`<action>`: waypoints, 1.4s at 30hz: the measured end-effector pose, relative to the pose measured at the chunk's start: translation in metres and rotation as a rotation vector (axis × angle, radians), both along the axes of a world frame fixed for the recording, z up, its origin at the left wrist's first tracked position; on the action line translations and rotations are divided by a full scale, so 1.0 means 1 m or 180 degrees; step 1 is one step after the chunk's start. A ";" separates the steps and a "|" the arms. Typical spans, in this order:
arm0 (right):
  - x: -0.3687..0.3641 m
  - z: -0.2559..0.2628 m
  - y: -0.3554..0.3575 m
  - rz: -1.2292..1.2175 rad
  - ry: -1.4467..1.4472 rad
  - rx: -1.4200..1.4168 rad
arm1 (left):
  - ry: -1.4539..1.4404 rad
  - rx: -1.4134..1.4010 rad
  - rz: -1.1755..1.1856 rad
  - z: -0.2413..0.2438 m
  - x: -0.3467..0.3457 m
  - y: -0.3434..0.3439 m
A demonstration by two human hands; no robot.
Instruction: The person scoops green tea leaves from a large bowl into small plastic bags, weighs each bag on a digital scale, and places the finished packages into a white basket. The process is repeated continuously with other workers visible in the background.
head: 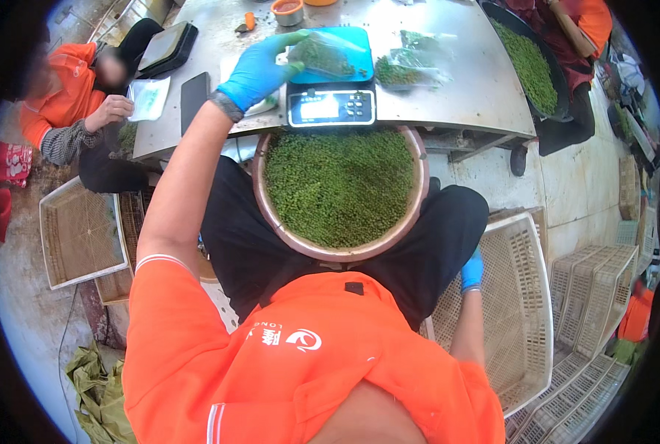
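My left hand [266, 67], in a blue glove, grips the left end of a clear plastic bag [327, 54] at the digital scale. Small green peppercorn-like berries fill part of this bag. Beneath it are the scale's blue platform [361, 41] and its lit display [321, 107]. A round tub [338, 254] heaped with green berries [341, 186] stands between my knees, under the table's edge. Down at my right side, my blue-gloved right hand [472, 270] is beside my thigh, over a plastic crate [521, 327]; its fingers are partly hidden.
Filled bags [410, 66] lie right of the scale on the metal table [468, 102]. A metal bowl [289, 14] and an orange cup [250, 21] stand behind. A co-worker's hand [110, 111] holds a bag at left. Another person sits by a black pan [557, 114] of berries. Crates [593, 294] stack at right.
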State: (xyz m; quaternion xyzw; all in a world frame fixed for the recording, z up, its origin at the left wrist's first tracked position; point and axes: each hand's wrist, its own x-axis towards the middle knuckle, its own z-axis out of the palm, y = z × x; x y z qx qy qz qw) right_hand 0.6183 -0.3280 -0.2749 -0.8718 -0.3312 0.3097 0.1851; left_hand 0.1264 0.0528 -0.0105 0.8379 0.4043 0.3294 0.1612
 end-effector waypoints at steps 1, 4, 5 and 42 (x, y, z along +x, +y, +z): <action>-0.008 0.032 0.015 -0.0358 -0.0058 -0.0052 | 0.0322 0.0396 -0.0086 -0.005 -0.002 0.006; 0.008 0.075 0.032 -0.0539 -0.0629 0.1225 | 0.0317 0.0089 -0.0320 0.002 0.022 0.008; -0.009 0.115 0.050 -0.0398 -0.0801 0.1620 | 0.0364 0.0072 -0.0302 -0.001 0.026 0.010; -0.259 0.189 0.189 0.1676 0.0829 0.1558 | -0.0621 -0.0583 -0.0890 -0.050 0.024 -0.152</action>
